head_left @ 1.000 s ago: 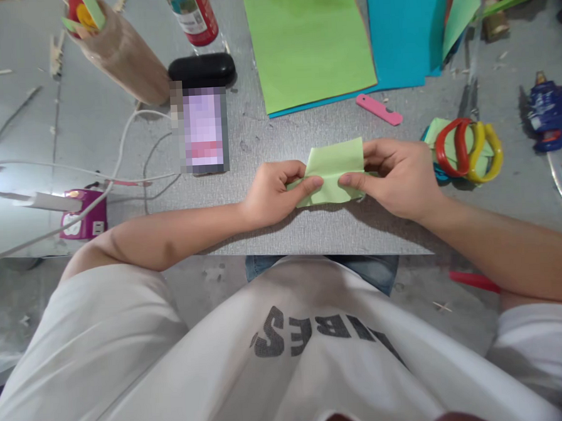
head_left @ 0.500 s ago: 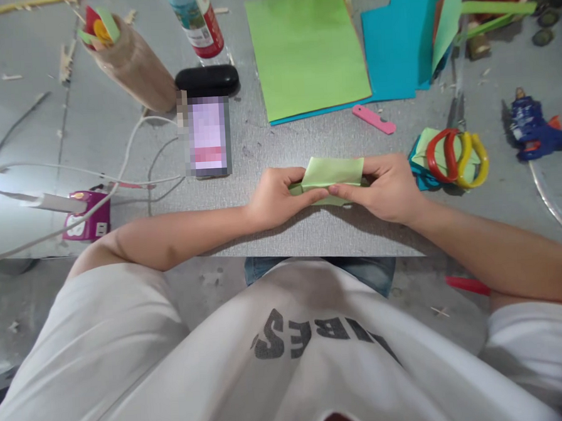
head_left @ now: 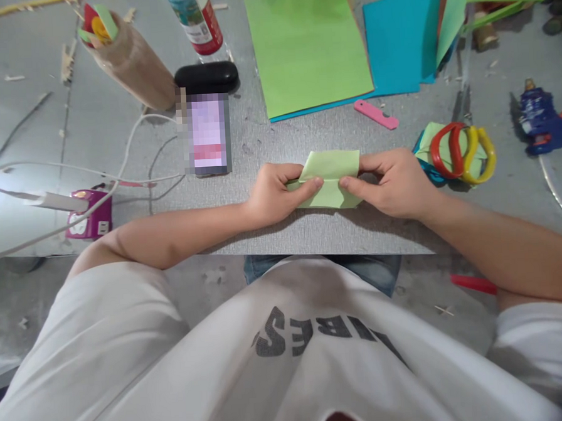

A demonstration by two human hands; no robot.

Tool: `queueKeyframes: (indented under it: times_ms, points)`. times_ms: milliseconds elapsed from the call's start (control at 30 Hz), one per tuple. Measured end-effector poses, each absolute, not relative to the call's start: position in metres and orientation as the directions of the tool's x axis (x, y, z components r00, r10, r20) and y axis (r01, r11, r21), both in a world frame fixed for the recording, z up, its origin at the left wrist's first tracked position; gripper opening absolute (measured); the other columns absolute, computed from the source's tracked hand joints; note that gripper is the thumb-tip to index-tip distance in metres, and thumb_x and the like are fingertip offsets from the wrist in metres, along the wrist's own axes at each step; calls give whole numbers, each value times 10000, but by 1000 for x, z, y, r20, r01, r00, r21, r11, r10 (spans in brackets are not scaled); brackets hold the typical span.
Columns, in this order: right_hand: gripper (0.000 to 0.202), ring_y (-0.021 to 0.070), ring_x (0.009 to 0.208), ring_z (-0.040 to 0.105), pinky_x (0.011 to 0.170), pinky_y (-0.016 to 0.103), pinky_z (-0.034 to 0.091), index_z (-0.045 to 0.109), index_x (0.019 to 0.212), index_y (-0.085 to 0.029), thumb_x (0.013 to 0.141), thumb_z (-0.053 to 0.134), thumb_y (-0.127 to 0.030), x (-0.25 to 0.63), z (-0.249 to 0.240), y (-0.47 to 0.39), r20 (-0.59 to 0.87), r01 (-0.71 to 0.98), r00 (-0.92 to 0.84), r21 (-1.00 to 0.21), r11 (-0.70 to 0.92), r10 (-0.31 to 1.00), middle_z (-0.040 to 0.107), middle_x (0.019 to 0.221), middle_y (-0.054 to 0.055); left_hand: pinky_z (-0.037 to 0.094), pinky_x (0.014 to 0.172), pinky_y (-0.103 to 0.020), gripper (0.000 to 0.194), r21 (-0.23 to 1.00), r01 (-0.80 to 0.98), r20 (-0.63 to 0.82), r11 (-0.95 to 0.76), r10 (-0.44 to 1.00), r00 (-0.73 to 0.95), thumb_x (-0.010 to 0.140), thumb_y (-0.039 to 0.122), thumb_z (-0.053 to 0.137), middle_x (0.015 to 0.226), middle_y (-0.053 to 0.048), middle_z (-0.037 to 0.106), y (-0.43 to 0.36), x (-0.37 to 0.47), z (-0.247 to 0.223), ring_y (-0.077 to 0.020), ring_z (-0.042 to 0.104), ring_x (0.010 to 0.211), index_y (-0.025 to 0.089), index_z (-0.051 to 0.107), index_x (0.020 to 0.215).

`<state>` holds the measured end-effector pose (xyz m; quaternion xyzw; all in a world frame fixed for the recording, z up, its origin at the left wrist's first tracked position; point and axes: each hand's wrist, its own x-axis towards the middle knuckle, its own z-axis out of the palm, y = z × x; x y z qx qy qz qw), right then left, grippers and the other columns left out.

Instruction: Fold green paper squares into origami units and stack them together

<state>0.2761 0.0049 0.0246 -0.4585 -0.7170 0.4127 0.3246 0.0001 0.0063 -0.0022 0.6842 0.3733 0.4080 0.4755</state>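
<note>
A small piece of light green paper (head_left: 332, 165) with a crease across it is held between both hands near the table's front edge. My left hand (head_left: 280, 195) pinches its left side, thumb on top at the crease. My right hand (head_left: 387, 183) grips the right side, its thumb also lying by the crease. The upper part of the paper stands tilted up, and the lower part spreads toward me. The fingers behind and under the paper are partly hidden.
Green sheets (head_left: 310, 52) and blue sheets (head_left: 394, 41) lie ahead. A pink cutter (head_left: 376, 114), scissors (head_left: 461, 154) and a blue glue gun (head_left: 542, 118) are at right. Left are a phone (head_left: 208, 132), black case (head_left: 207, 78), cables and a purple adapter (head_left: 90, 214).
The lower part of the green paper has opened out toward me, showing more of its surface. My two thumbs have moved apart along the crease. The view has shifted slightly.
</note>
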Motion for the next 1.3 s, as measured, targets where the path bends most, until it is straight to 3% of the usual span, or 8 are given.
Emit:
queueKeyframes:
  times_ms: [267, 433, 500, 667, 800, 933, 1067, 1300]
  points:
    - [405, 241, 722, 698, 638, 426, 585, 877, 840, -299, 928, 1064, -646, 283, 20, 12, 38, 367, -319, -916, 161, 947, 810, 811, 30, 514, 671, -346, 641, 944, 183, 198, -274, 917, 347, 1104, 836, 828, 834, -44, 711, 15, -4, -19, -200, 686, 793, 217, 823, 938]
    - [477, 217, 682, 644, 595, 406, 535, 811, 815, -294, 986, 1016, -689, 282, 14, 17, 209, 366, -185, -892, 265, 960, 762, 759, 24, 631, 1186, -560, 601, 595, 331, 761, -732, 645, 59, 1081, 761, 913, 1343, -102, 745, 33, -10, -36, -330, 741, 1364, 336, 733, 1467]
    - [455, 231, 722, 695, 646, 421, 589, 816, 835, -293, 1042, 962, -670, 276, 15, 13, 312, 381, -137, -859, 341, 940, 797, 796, 37, 630, 1203, -570, 510, 447, 297, 857, -844, 499, 128, 1135, 672, 878, 1361, -101, 734, 30, -7, -35, -315, 743, 1315, 347, 722, 1495]
    - [362, 281, 921, 839, 780, 430, 689, 916, 1105, -292, 1065, 925, -652, 259, 17, -3, 406, 361, -221, -811, 461, 887, 932, 1089, 82, 694, 1101, -508, 693, 563, 215, 696, -798, 598, 397, 1198, 764, 725, 1541, -170, 770, 9, 11, -29, -334, 810, 1336, 304, 626, 1707]
    - [386, 284, 983, 863, 808, 427, 702, 916, 1323, -311, 1136, 823, -636, 257, 15, -8, 353, 318, -379, -819, 478, 856, 949, 1306, 85, 667, 981, -406, 528, 681, 225, 630, -697, 714, 304, 1202, 740, 744, 1266, -110, 851, 14, 15, -35, -262, 829, 1131, 257, 763, 1414]
    - [308, 261, 836, 794, 797, 455, 691, 901, 1287, -301, 1168, 765, -551, 262, 9, -3, 430, 406, -328, -740, 536, 841, 900, 1082, 73, 570, 747, -310, 555, 820, 157, 525, -551, 832, 179, 1190, 768, 738, 957, -38, 810, 28, 13, -36, -163, 713, 812, 223, 821, 1138]
    - [430, 385, 1210, 808, 1071, 603, 719, 859, 1303, -307, 983, 988, -563, 270, 3, 14, 618, 552, -142, -599, 581, 773, 853, 1326, 147, 558, 714, -297, 582, 870, 31, 476, -493, 853, 212, 1077, 800, 870, 916, -31, 797, 32, 13, -32, -158, 698, 789, 221, 838, 1032]
    - [452, 357, 999, 858, 895, 539, 746, 923, 1065, -298, 939, 991, -728, 271, 8, 27, 241, 322, -247, -893, 314, 938, 922, 1062, 67, 546, 704, -288, 485, 922, -9, 375, -386, 890, 258, 981, 680, 1012, 864, -18, 806, 30, 15, -27, -140, 696, 757, 218, 865, 991]
